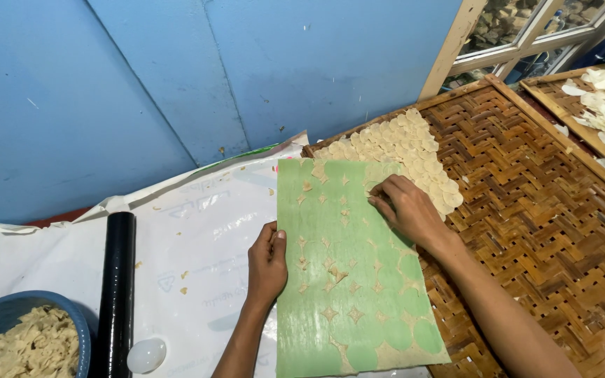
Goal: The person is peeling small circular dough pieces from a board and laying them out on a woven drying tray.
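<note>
Left hand [267,262] pinches the edge of a thin, floppy green plastic sheet [348,308]; right hand [407,210] presses fingers flat, peeling fragile pale dough rounds [404,150] onto a woven bamboo tray [526,210].

Left hand [267,262]: bare, no glove, ring or watch seen.
Right hand [407,210]: bare too, nails short and unpainted.
Forearms: uncovered to the frame edge, no sleeve, cuff or band in view.
</note>
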